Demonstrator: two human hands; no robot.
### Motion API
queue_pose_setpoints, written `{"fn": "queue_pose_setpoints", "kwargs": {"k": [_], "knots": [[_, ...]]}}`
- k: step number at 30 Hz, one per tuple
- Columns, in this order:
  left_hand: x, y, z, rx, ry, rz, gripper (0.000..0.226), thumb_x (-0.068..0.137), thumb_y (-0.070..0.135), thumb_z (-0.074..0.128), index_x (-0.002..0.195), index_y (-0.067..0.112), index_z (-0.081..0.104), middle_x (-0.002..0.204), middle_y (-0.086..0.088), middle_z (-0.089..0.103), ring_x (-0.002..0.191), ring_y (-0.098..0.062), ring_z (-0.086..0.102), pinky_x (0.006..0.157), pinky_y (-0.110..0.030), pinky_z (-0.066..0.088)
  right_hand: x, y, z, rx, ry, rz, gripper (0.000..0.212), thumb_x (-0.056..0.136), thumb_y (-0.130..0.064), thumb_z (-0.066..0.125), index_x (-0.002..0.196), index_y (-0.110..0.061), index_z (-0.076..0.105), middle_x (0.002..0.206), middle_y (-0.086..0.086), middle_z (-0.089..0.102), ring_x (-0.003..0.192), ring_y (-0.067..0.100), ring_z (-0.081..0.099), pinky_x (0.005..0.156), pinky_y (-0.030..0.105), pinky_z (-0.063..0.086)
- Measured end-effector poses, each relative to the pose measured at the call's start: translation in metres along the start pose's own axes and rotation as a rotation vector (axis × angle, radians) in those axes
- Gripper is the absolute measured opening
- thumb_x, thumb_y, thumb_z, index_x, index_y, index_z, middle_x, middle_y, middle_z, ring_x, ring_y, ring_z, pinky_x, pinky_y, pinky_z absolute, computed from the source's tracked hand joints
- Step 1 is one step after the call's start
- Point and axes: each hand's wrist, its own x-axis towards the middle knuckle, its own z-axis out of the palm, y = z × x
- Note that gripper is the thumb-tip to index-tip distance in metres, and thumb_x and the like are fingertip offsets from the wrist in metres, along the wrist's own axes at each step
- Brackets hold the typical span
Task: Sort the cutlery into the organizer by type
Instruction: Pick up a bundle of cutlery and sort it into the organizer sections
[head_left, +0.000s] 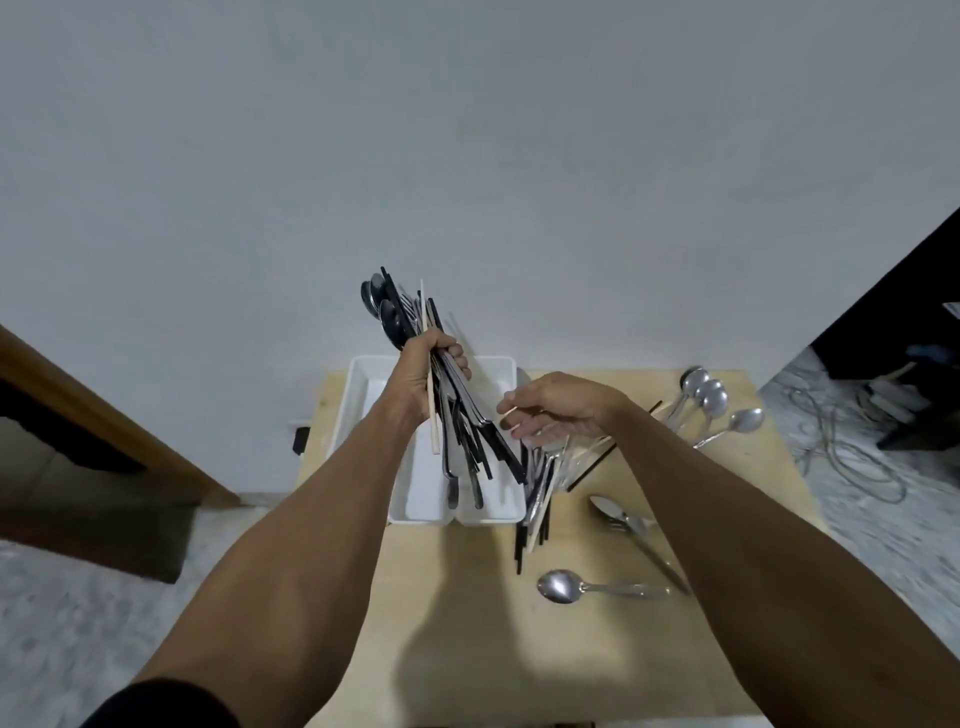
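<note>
My left hand (423, 376) grips a mixed bundle of cutlery (415, 322) above the white organizer (358, 405): spoons, black chopsticks and a wooden chopstick, tips up. My right hand (558, 410) hovers just right of the bundle and pinches thin wooden chopsticks (508, 413) between its fingers. More cutlery hangs or lies blurred below that hand (537, 499), at the organizer's right side. Loose spoons lie on the wooden table (467, 623): one at the front (561, 586), one overlapping another utensil to the right (608, 506), and several at the far right corner (709, 395).
The organizer has long white compartments and stands at the table's back edge against a pale wall. A dark wooden frame stands left on the floor. Cables and dark objects lie on the floor at the right (841, 457).
</note>
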Motion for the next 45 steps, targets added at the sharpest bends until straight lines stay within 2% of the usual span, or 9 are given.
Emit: {"fn": "queue_pose_setpoints", "kwargs": {"k": [3,6,12,17,23,28,33,39,45], "knots": [[-0.002,0.007,-0.024,-0.07,0.008,-0.042,0.023,0.084,0.005,0.043,0.063,0.013,0.044,0.05,-0.001,0.047,0.042,-0.014,0.047,0.05,-0.023,0.043,0.011,-0.011,0.029,-0.04,-0.052,0.026,0.021,0.096,-0.026,0.059,0.11,-0.013,0.067,0.099,0.004,0.067,0.098,0.023,0.066,0.09,0.038,0.055],[0.001,0.014,-0.045,-0.099,0.039,-0.051,0.026,0.085,0.005,0.044,0.06,0.011,0.048,0.05,-0.001,0.048,0.043,-0.014,0.049,0.051,-0.024,0.044,0.018,-0.019,0.053,0.003,-0.047,0.021,0.016,0.096,-0.023,0.058,0.105,-0.012,0.066,0.103,0.008,0.067,0.098,0.025,0.064,0.094,0.042,0.054],[0.016,0.017,-0.071,0.102,0.174,-0.039,0.02,0.083,0.007,0.055,0.063,0.008,0.053,0.054,-0.005,0.051,0.039,-0.015,0.051,0.043,-0.021,0.046,0.021,-0.037,0.071,0.029,0.017,-0.047,0.035,0.09,-0.048,0.063,0.097,-0.013,0.067,0.074,-0.003,0.063,0.07,0.013,0.059,0.064,0.026,0.045],[0.023,0.014,-0.074,0.13,0.197,-0.044,0.013,0.084,0.004,0.056,0.071,0.005,0.056,0.062,-0.007,0.052,0.039,-0.016,0.052,0.042,-0.023,0.047,0.023,-0.052,0.084,-0.114,0.002,-0.057,0.016,0.089,-0.027,0.069,0.079,-0.016,0.065,0.056,-0.006,0.054,0.054,0.008,0.045,0.054,0.02,0.039],[0.028,0.01,-0.078,0.102,0.194,-0.087,0.01,0.085,0.012,0.068,0.086,0.007,0.059,0.067,-0.009,0.058,0.057,-0.025,0.061,0.053,-0.036,0.056,0.028,-0.056,0.09,-0.147,0.086,-0.034,0.017,0.092,-0.016,0.049,0.077,-0.014,0.058,0.054,-0.001,0.045,0.055,0.013,0.038,0.054,0.024,0.034],[0.029,0.008,-0.081,0.145,0.138,-0.085,0.017,0.086,0.012,0.07,0.075,0.008,0.058,0.046,-0.004,0.051,0.037,-0.014,0.052,0.041,-0.024,0.046,0.031,-0.055,0.09,-0.163,0.174,-0.026,0.011,0.094,-0.013,0.042,0.088,-0.013,0.052,0.07,0.002,0.045,0.059,0.013,0.044,0.051,0.023,0.036],[0.027,0.009,-0.086,0.13,0.109,-0.091,0.016,0.087,0.005,0.065,0.073,0.006,0.058,0.048,-0.003,0.051,0.036,-0.012,0.051,0.04,-0.021,0.044,0.037,-0.049,0.09,-0.142,0.202,-0.085,0.024,0.1,-0.014,0.037,0.078,-0.016,0.046,0.07,0.002,0.046,0.053,0.011,0.042,0.043,0.019,0.026],[0.02,0.024,-0.092,0.125,0.077,-0.087,0.013,0.088,0.002,0.061,0.077,0.008,0.058,0.054,-0.003,0.05,0.038,-0.012,0.05,0.041,-0.02,0.042,0.049,-0.045,0.097,-0.042,0.286,-0.155,0.018,0.103,-0.018,0.035,0.089,-0.014,0.046,0.067,0.0,0.038,0.053,0.01,0.028,0.042,0.018,0.022],[0.009,0.042,-0.11,0.118,0.066,-0.116,0.011,0.092,0.006,0.057,0.082,0.008,0.055,0.055,-0.002,0.053,0.037,-0.011,0.051,0.041,-0.019,0.043,0.068,-0.037,0.109,0.02,0.388,-0.134,0.019,0.101,-0.018,0.034,0.084,-0.015,0.043,0.07,0.0,0.039,0.053,0.011,0.026,0.042,0.019,0.022]]}}
